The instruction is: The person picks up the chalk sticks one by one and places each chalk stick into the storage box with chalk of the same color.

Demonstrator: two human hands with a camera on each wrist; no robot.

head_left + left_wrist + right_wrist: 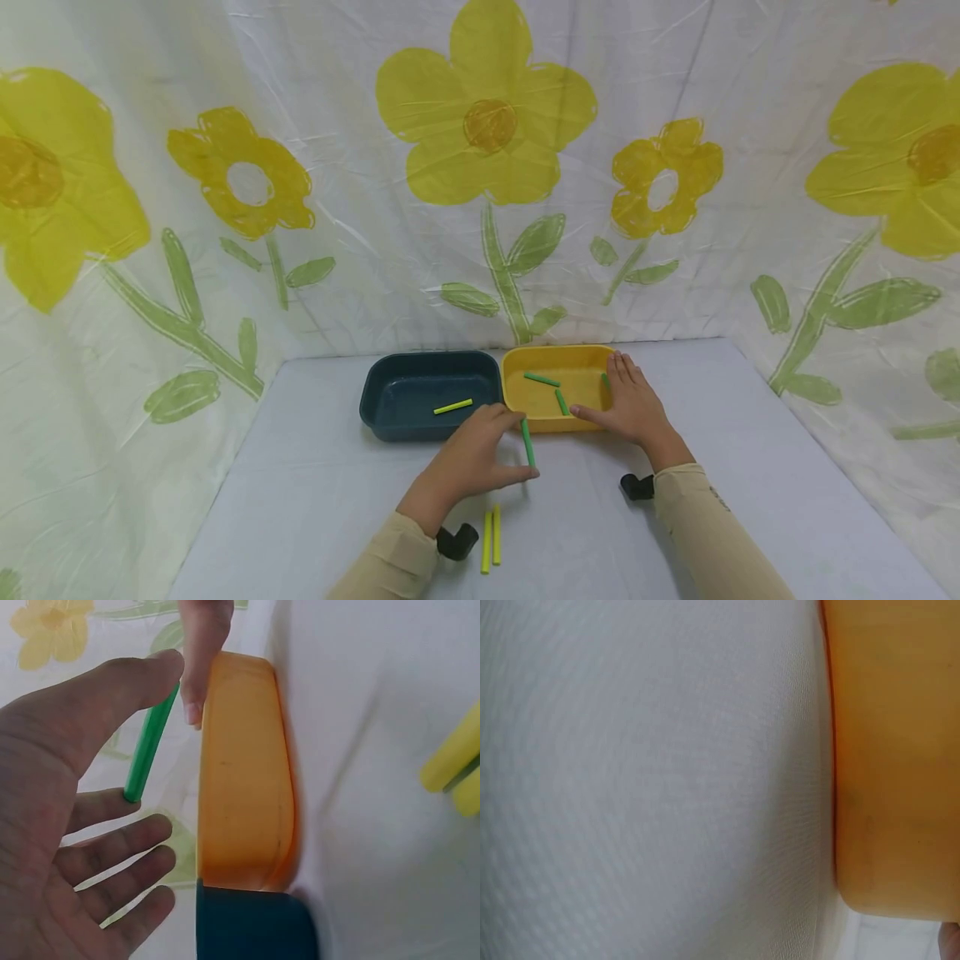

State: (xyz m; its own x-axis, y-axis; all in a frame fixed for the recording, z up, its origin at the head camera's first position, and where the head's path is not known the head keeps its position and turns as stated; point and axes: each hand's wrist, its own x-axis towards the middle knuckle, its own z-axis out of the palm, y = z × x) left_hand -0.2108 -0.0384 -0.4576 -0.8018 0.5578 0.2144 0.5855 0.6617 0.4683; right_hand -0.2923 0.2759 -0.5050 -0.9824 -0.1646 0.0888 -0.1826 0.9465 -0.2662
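My left hand (472,457) pinches a green stick (528,443) lengthwise between thumb and index fingertip, in front of the trays. In the left wrist view, the same green stick (152,742) spans the two fingertips while the other fingers stand apart. My right hand (633,408) rests at the right end of the yellow tray (558,423), fingers straight along the side and thumb on the front rim. Inside that tray lie a green stick (542,379), another green stick (562,402) and a third, partly hidden by the hand. Only a fingertip shows in the right wrist view.
Left of the yellow tray and touching it stands a dark blue tray (420,432) with a yellow stick (453,407) inside. Two yellow sticks (486,542) lie side by side on the white table (300,500) near the left wrist. A flowered curtain (337,283) rises behind.
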